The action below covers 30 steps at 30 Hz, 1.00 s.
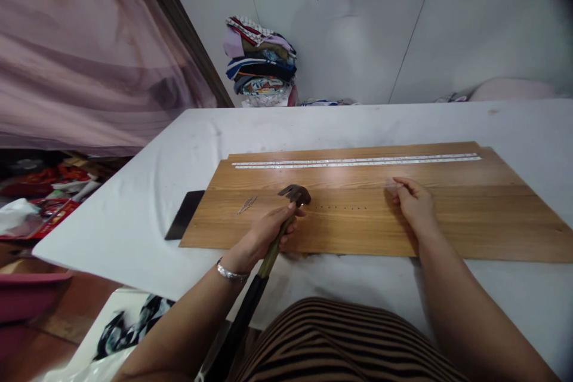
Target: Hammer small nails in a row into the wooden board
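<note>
My left hand is wrapped round the handle of a claw hammer, close below its dark metal head, and wears a silver bracelet at the wrist. The hammer head hovers or rests over the wood-grain board; which one I cannot tell. A row of small dark nails or nail holes runs along the board between my hands. Over the right part of the board, my right hand pinches a small, pale, see-through piece too blurred to name. A small pile of loose nails lies left of the hammer head.
Two white measuring strips lie along the board's far side. A dark flat plate pokes out at its left. The board rests on a white table. Folded clothes are stacked behind the table, near a pink curtain.
</note>
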Tool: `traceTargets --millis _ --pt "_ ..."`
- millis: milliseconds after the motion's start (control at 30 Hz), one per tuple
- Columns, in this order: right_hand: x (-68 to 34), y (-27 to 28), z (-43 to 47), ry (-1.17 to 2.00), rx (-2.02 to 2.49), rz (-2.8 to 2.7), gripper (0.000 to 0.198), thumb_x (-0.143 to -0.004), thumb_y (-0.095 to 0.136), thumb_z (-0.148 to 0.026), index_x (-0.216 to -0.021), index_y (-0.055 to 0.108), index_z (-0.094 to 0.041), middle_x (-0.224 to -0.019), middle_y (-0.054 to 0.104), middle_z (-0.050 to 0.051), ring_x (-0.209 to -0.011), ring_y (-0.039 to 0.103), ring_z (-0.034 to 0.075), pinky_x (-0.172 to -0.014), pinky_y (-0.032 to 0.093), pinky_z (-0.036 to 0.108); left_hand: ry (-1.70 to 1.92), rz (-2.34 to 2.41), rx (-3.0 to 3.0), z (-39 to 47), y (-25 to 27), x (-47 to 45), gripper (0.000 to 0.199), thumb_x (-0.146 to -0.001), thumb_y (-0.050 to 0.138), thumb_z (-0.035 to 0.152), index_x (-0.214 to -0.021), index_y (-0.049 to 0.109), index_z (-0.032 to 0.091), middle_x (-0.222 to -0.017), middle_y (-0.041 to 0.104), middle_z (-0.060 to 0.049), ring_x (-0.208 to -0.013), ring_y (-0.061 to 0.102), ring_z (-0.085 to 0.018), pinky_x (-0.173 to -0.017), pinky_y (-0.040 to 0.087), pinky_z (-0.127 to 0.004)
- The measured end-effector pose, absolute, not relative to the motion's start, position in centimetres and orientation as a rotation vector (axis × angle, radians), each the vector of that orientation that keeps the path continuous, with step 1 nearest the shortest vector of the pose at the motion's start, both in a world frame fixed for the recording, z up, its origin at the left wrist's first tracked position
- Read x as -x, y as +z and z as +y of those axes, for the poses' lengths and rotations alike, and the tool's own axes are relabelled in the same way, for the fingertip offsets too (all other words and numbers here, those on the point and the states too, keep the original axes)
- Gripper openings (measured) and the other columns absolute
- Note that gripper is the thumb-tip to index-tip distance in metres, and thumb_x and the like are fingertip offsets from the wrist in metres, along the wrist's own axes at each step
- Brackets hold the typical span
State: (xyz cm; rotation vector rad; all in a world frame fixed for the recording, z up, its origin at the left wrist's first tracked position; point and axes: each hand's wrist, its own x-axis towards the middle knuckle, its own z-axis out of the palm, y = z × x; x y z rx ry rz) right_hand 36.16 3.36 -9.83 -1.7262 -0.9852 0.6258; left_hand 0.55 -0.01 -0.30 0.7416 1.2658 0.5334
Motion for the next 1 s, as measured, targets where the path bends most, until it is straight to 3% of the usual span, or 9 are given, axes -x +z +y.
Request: traceTargets --millis 1000 --pt "-36.40 -10.33 3.37 0.613 1.730 -1.022 0.043 -0.083 0.058 -0.044 -0.110 0.080 -0.018 -0.065 0.069 0.002 -0.057 0.065 0.022 -0.063 0.051 0.035 0.524 1.280 -0.731 -0.02 -0.56 -0.64 0.040 -0.100 0.052 0.057 -0.102 0.064 0.018 -0.062 0.047 0.007 -0.040 0.031 -0.004 -0.040 0.018 -0.022"
